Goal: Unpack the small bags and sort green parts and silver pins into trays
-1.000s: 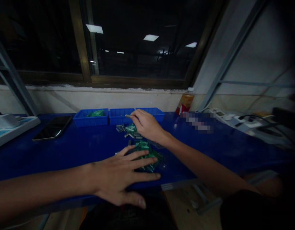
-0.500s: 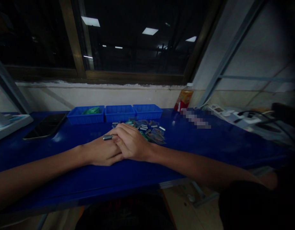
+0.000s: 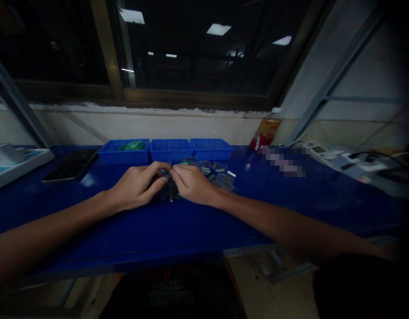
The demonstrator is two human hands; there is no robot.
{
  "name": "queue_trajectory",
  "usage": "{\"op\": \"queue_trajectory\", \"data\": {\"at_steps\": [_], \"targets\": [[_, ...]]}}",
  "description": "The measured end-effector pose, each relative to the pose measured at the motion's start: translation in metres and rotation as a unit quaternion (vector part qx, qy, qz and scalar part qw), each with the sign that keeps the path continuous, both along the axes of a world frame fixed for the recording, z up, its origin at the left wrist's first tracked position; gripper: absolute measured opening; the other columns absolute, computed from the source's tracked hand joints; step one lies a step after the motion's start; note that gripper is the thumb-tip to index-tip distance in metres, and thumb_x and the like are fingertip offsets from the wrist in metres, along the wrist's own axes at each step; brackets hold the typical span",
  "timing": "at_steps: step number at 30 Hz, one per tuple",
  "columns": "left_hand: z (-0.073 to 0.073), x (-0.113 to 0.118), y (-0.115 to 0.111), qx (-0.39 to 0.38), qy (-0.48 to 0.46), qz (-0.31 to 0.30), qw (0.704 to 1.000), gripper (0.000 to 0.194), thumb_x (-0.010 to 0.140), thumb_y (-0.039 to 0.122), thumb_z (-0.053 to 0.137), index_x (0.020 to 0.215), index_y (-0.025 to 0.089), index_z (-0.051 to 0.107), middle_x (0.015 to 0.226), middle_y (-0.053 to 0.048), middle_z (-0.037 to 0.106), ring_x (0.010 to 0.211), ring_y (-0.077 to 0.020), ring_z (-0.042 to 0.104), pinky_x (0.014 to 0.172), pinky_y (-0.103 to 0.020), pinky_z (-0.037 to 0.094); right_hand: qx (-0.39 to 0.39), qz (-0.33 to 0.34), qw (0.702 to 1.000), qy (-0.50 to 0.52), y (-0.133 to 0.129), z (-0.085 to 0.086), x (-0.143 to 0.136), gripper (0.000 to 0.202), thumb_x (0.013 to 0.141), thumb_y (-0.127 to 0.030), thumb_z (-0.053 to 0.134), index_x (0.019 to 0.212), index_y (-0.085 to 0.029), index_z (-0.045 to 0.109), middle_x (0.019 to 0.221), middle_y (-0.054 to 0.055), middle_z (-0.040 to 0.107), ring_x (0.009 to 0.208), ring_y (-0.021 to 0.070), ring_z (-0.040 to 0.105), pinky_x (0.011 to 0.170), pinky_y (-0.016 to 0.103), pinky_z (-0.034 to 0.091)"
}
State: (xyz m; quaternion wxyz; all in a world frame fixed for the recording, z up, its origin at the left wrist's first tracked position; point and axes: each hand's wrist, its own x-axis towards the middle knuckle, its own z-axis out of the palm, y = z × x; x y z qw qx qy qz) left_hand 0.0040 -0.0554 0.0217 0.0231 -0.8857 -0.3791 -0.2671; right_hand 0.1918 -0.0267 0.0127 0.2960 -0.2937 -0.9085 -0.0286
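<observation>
Over the blue tabletop, our left hand and right hand met at the fingertips, in front of the row of blue plastic trays. The left thumb and forefinger curved toward each other with a narrow gap between them, while the right fingers were curled in close against its thumb; something dark showed between the two hands, but we could not tell what it was or which hand, if either, gripped it. The silvery metal cylinders lay scattered just to the right of the right hand, some on or beside a clear plastic bag, and another small metal piece showed just below the fingertips. We judged the cylinders light, rigid and hard to damage, but smooth and round enough to roll or slip from a loose pinch. A hold across the middle of the length, thumb against forefinger, seemed surest to us, with the ends left free. The bag looked thin, limp and slick, apt to cling or drag its neighbours along, so we thought an edge or corner the better place to take it.
</observation>
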Motion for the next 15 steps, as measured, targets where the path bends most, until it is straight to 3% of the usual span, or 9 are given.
{"op": "queue_trajectory", "data": {"at_steps": [8, 15], "targets": [[-0.0104, 0.0031, 0.0087, 0.025, 0.016, 0.039, 0.999, 0.027, 0.085, 0.041, 0.043, 0.095, 0.017, 0.051, 0.071, 0.0, 0.065, 0.059, -0.013, 0.062, 0.053, -0.022, 0.043, 0.033, -0.041, 0.996, -0.066, 0.0008, -0.0005, 0.0, 0.032, 0.091, -0.023, 0.028, 0.081, -0.013, 0.056, 0.074, 0.007, 0.062, 0.07, 0.0168, 0.055, 0.069, 0.031, 0.038], [-0.0098, 0.0045, 0.0085, 0.014, 0.012, 0.07, 0.997, 0.026, 0.091, 0.036, 0.034, 0.09, 0.016, 0.052, 0.063, 0.0, 0.059, 0.053, -0.0124, 0.056, 0.052, -0.022, 0.038, -0.013, 0.009, 1.0, -0.016, -0.0023, 0.0054, 0.006, 0.022, 0.09, -0.023, 0.035, 0.099, -0.013, 0.052, 0.086, 0.007, 0.062, 0.079, 0.0155, 0.056, 0.073, 0.029, 0.039]]}}
